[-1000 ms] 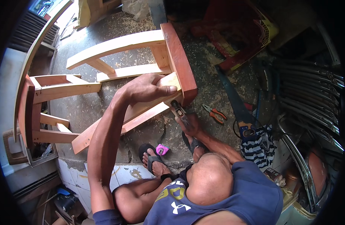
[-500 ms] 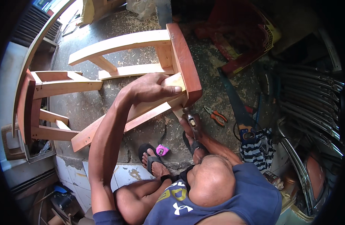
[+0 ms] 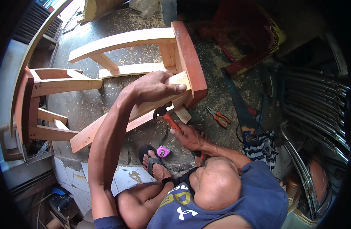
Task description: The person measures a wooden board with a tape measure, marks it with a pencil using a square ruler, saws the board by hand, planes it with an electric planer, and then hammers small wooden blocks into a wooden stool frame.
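A small wooden stool lies on its side, its red-brown seat [image 3: 190, 63] facing right and its pale legs pointing left. My left hand [image 3: 156, 88] is closed round the nearest leg [image 3: 180, 79] close to the seat, thumb on top. Below it, my right hand [image 3: 190, 136] grips a claw hammer [image 3: 170, 121] by its orange handle. The hammer's dark head is up beside the stool's lower rail, apart from the seat. A short pale piece of wood [image 3: 183, 114] shows under the seat's near corner.
A second stool [image 3: 24, 103] lies at the left. Pliers [image 3: 221, 119], a handsaw [image 3: 236, 99] and a striped cloth [image 3: 261, 150] are on the floor at the right. A pink tape measure [image 3: 163, 151] sits by my foot. Curved metal tubes [image 3: 316, 110] are stacked far right.
My right hand has come out from under the seat's near corner and moved toward me, swinging the hammer head left beside the rail. My left hand keeps its grip; the stool has barely shifted.
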`<state>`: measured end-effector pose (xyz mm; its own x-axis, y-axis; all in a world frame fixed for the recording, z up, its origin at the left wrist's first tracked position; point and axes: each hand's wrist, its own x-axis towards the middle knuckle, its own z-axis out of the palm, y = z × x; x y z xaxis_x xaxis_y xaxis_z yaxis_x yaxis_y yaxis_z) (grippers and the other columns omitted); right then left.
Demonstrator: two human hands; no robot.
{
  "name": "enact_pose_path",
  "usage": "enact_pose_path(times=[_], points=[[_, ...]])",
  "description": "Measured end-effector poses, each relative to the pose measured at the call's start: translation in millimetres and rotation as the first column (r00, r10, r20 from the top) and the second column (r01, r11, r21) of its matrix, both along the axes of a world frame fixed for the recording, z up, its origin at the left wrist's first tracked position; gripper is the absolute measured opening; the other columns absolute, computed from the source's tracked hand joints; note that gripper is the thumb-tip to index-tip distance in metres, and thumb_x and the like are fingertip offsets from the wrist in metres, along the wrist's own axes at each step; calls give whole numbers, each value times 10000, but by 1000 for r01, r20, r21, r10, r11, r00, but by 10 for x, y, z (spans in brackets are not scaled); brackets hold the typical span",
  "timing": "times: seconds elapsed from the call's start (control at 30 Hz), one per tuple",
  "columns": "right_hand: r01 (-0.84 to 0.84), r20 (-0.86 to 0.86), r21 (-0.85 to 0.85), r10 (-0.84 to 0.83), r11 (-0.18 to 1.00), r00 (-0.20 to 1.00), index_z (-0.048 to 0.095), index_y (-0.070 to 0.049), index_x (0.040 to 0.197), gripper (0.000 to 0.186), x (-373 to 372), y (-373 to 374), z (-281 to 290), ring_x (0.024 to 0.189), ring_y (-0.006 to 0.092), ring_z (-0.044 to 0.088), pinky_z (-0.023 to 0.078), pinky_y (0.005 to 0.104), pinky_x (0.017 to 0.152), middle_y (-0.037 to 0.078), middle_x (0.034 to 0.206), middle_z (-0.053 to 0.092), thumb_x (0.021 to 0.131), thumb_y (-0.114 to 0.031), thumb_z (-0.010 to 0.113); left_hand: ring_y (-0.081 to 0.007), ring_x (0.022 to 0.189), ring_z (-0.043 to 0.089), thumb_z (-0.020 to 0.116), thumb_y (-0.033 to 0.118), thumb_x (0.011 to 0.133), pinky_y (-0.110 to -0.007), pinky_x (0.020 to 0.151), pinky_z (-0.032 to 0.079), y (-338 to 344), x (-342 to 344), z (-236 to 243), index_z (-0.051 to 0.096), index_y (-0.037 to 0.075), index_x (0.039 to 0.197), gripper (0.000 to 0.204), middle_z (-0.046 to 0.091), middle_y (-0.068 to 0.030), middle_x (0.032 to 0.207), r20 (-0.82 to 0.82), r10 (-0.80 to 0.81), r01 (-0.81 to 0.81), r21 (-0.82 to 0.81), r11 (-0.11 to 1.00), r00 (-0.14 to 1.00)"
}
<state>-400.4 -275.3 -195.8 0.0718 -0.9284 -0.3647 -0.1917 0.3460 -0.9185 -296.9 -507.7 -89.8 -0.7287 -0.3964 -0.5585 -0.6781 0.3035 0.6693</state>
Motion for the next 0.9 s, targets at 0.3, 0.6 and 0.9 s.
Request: enact_pose_path(times=[0.3,0.6,0.9], points=[[-37,-82,-75,30,996,996,572,-3,1090,398,12,108,-273,764,419,626,470,490,696,239,778,608,1027,-394,601,-243,907,675,618,799,851,-411,823,493,-23,-39,-33,696,-9,1201,884,729,-142,956,0,-52,52,-51,997,999],[-399,-264,105,412,911,872,585,-29,1091,396,-247,150,-296,850,497,668,511,541,730,268,852,677,994,-410,635,-346,945,666,703,455,952,-439,857,512,358,12,-77,695,-10,1105,489,684,-196,979,-454,-71,-260,-624,737,888],[-420,-380,240,483,875,789,699,-18,1231,348,-1489,418,929,818,355,719,549,427,704,230,960,713,955,-231,697,-401,1086,651,791,242,876,-486,938,520,1360,563,-1581,647,-17,1123,386,679,-215,1153,-576,193,-517,-475,712,794]])
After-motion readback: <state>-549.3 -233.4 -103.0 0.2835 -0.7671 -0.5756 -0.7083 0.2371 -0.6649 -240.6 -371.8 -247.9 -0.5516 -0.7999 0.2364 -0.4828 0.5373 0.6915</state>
